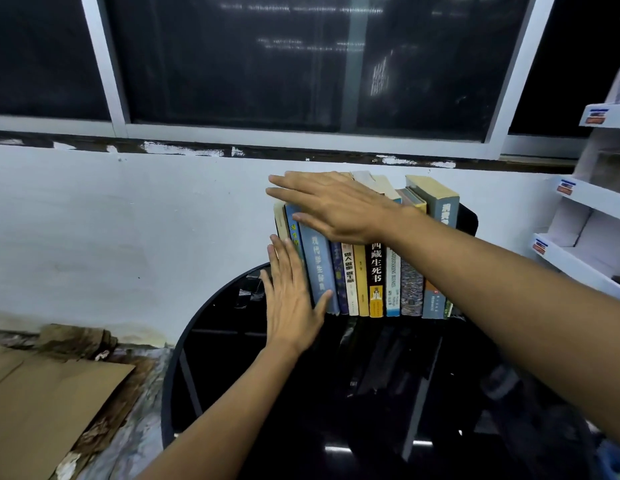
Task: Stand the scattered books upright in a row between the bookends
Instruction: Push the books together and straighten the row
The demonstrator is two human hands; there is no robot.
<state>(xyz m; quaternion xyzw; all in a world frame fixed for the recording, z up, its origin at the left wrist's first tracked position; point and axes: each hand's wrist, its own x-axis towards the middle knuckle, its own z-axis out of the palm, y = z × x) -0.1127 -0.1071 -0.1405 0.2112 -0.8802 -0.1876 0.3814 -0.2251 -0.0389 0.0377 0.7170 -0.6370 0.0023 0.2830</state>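
Bare left hand (290, 296) presses flat against the books (367, 271), right hand (336, 206) spread flat on top.

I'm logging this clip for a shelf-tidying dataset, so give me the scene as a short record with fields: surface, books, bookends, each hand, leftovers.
surface: round black table against a white wall
books: row of books standing upright, spines facing the camera
bookends: black bookend at the right end; the left one cannot be made out
left hand: left hand flat, open, against the row's left end
right hand: right hand flat, open, over the tops of the left books
leftovers: no loose books visible on the table
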